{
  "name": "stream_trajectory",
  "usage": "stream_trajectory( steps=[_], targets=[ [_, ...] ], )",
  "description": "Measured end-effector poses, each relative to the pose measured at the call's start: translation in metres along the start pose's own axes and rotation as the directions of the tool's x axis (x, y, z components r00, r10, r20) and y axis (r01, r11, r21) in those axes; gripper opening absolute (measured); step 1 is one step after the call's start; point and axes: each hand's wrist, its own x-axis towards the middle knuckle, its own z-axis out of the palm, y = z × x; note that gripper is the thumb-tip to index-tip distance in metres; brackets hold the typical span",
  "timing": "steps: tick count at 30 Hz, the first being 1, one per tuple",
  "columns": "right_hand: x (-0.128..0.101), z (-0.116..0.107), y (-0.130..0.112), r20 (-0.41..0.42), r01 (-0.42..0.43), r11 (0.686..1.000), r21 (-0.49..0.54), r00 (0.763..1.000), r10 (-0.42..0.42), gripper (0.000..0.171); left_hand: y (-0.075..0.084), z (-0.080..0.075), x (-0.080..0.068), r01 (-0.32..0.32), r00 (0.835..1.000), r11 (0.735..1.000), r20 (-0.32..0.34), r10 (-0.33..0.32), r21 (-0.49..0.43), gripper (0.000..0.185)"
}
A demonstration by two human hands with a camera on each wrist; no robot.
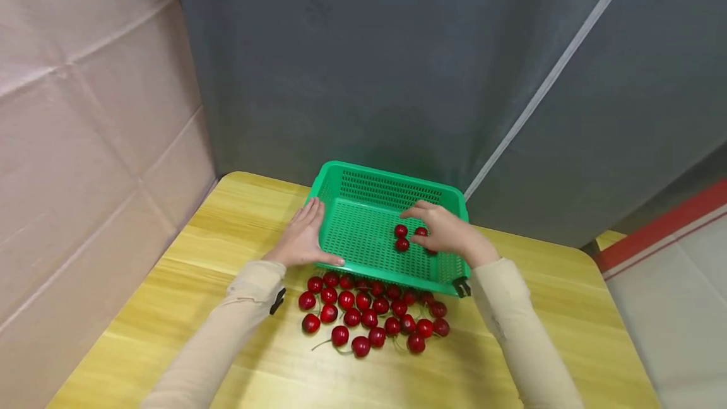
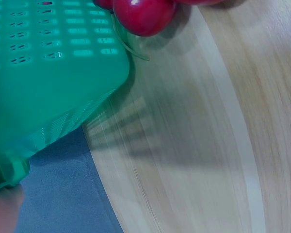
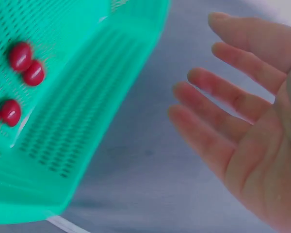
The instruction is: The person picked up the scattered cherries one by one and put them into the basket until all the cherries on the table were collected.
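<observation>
Head view, basket: your green perforated plastic basket (image 1: 363, 219) sits at the back of the yellow wooden bench (image 1: 568, 320), against the grey curtain (image 1: 397, 68).
Head view, left hand: your left hand (image 1: 301, 238) lies flat w/ fingers straight along the basket's left wall, touching it.
Head view, right hand: your right hand (image 1: 445, 231) hovers inside the basket, fingers relaxed, just beside three red cherries (image 1: 402, 238) on the basket floor.
Head view, loose fruit: a pile of red cherries (image 1: 372, 315) lies on the bench just in front of the basket's near wall.
Left wrist view: basket corner (image 2: 53, 73) close up, one cherry (image 2: 143, 15) touching its edge; hand barely in shot, can't tell finger pose here.
Right wrist view: your right hand (image 3: 247, 121) is spread, palm bare, holding nothing; four cherries (image 3: 20, 85) rest in the basket (image 3: 97, 97).
</observation>
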Motion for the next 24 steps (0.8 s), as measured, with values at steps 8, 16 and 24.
stream_trajectory(
  steps=[8, 16, 24],
  targets=[
    [-0.058, 0.011, -0.037, -0.122, 0.116, 0.993, 0.011, 0.986, -0.114, 0.038, -0.005, -0.001, 0.002, -0.001, 1.0, 1.0, -0.01, 0.001, 0.0, 0.132],
    [-0.104, 0.055, -0.055, -0.111, 0.033, 0.995, 0.095, 0.994, -0.023, 0.033, -0.005, 0.001, 0.002, 0.006, 1.0, 1.0, -0.005, -0.006, 0.004, 0.134],
    [-0.123, 0.115, -0.056, 0.017, -0.123, 0.983, 0.138, 0.992, 0.122, 0.032, -0.005, 0.002, 0.003, -0.003, 0.999, 1.0, -0.032, 0.003, -0.008, 0.132]
  ],
)
